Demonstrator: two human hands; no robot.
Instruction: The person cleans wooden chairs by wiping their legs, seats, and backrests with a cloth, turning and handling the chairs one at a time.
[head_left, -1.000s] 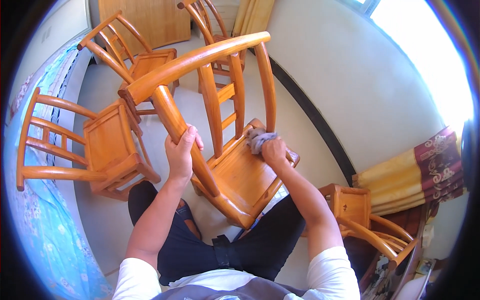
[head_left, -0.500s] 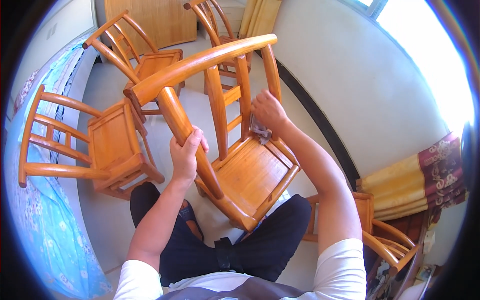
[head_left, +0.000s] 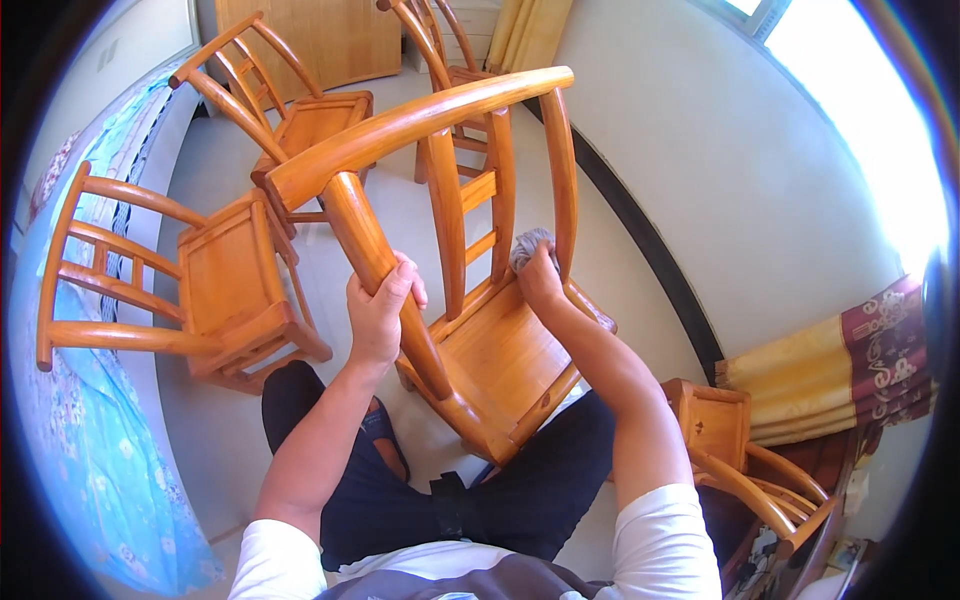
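My left hand (head_left: 378, 312) fingers clamp the honey-coloured wooden chair (head_left: 480, 340) post at frame centre; my right hand (head_left: 541, 283) apparently presses a grey cloth (head_left: 527, 246), fingers curled on it.

A pale grey floor (head_left: 400, 215) runs away from me toward the far end of the room, where a light wooden cabinet (head_left: 300, 40) stands against the wall. To the right, a plain white wall (head_left: 720, 170) rises above a dark skirting strip (head_left: 640, 240), and strong daylight pours in from a window (head_left: 850, 70) at the far right. Yellow and maroon patterned curtains (head_left: 840, 370) hang low on the near right. Three spare wooden armchairs stand about: one at the left (head_left: 215, 290), one further off (head_left: 300, 115), one at the far end (head_left: 455, 60). A blue flowered cloth (head_left: 90, 440) covers the left side.
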